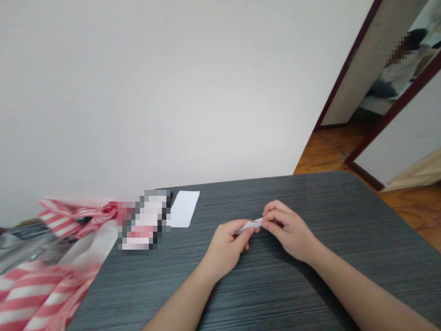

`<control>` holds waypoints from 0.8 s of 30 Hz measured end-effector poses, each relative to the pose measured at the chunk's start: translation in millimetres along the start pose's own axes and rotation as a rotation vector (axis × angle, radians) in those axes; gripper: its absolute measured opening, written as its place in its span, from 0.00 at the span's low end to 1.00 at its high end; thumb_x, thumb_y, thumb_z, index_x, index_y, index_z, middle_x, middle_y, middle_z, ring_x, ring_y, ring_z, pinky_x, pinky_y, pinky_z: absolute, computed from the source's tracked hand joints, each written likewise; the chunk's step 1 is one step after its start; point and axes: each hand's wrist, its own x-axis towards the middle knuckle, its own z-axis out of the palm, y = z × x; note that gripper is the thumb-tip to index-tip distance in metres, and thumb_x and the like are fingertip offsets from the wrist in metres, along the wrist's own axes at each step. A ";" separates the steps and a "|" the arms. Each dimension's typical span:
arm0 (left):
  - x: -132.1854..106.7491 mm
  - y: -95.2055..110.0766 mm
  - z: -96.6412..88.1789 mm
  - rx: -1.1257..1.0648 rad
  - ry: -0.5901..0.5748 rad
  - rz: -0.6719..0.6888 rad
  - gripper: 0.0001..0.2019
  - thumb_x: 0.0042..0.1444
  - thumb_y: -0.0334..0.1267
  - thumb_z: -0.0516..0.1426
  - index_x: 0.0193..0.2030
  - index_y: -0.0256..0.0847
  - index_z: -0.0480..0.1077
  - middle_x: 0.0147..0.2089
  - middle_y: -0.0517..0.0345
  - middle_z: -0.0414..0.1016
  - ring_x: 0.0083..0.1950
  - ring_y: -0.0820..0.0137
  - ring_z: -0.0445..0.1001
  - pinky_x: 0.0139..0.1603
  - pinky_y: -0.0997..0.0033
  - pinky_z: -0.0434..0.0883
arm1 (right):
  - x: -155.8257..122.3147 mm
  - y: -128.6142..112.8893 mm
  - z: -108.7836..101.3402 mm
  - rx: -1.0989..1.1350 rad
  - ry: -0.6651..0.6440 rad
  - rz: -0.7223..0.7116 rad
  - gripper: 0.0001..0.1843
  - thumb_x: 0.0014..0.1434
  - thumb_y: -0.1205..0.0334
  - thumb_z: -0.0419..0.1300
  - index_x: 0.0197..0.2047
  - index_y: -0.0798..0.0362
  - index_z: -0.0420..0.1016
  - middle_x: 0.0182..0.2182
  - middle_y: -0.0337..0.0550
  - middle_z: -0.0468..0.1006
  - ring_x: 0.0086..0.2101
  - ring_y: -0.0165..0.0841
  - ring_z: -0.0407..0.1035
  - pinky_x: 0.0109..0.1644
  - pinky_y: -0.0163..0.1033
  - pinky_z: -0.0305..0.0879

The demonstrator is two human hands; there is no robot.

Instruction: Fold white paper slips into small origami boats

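Note:
A small piece of folded white paper (250,225) is held between both hands, just above the dark table (310,197). My left hand (229,246) pinches its left part between thumb and fingers. With fingertips pressed together, my right hand (287,230) grips the paper's right end. Part of the paper is hidden by the fingers. To the left of my hands, a stack of white paper sheets (185,209) lies flat on the table.
A pixelated dark-edged object, perhaps a phone (146,223), lies left of the sheets. Red-and-white striped cloth (37,294) is heaped beyond the table's left edge. A white wall (193,92) stands behind the table. At the right, a person (396,69) is visible through a doorway.

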 end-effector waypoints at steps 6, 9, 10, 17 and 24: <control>0.3 -1.2 0.2 -0.029 0.013 -0.029 0.13 0.61 0.42 0.55 0.42 0.38 0.79 0.21 0.63 0.68 0.22 0.76 0.64 0.25 0.78 0.63 | 0.2 1.5 -1.0 -0.001 0.027 0.004 0.08 0.62 0.73 0.59 0.33 0.52 0.73 0.38 0.42 0.71 0.35 0.31 0.66 0.38 0.36 0.61; 0.3 0.2 0.3 -0.026 0.009 -0.023 0.13 0.61 0.41 0.55 0.42 0.38 0.79 0.21 0.63 0.68 0.22 0.76 0.64 0.24 0.79 0.63 | 0.8 1.4 -1.1 -0.008 0.025 -0.003 0.09 0.63 0.73 0.58 0.32 0.52 0.72 0.37 0.41 0.71 0.37 0.32 0.67 0.40 0.37 0.62; 0.4 0.3 0.3 -0.029 0.009 -0.023 0.13 0.61 0.41 0.55 0.42 0.38 0.79 0.21 0.63 0.68 0.22 0.77 0.64 0.24 0.79 0.63 | 0.5 2.6 -0.5 -0.004 0.024 0.002 0.09 0.63 0.72 0.58 0.31 0.52 0.72 0.37 0.42 0.71 0.37 0.32 0.67 0.40 0.37 0.62; 0.1 -3.6 -0.8 -0.059 0.017 -0.008 0.13 0.61 0.41 0.55 0.44 0.38 0.78 0.22 0.63 0.69 0.23 0.75 0.66 0.25 0.78 0.64 | -5.0 16.8 6.5 0.140 0.004 0.189 0.07 0.60 0.65 0.62 0.43 0.51 0.71 0.30 0.37 0.70 0.27 0.30 0.64 0.31 0.35 0.61; -0.7 -2.9 2.1 -0.124 0.001 0.017 0.10 0.60 0.38 0.57 0.46 0.38 0.72 0.33 0.58 0.78 0.24 0.78 0.67 0.26 0.78 0.66 | -0.9 5.9 3.3 0.110 -0.066 0.141 0.07 0.63 0.66 0.58 0.32 0.52 0.75 0.31 0.40 0.75 0.33 0.32 0.68 0.38 0.37 0.62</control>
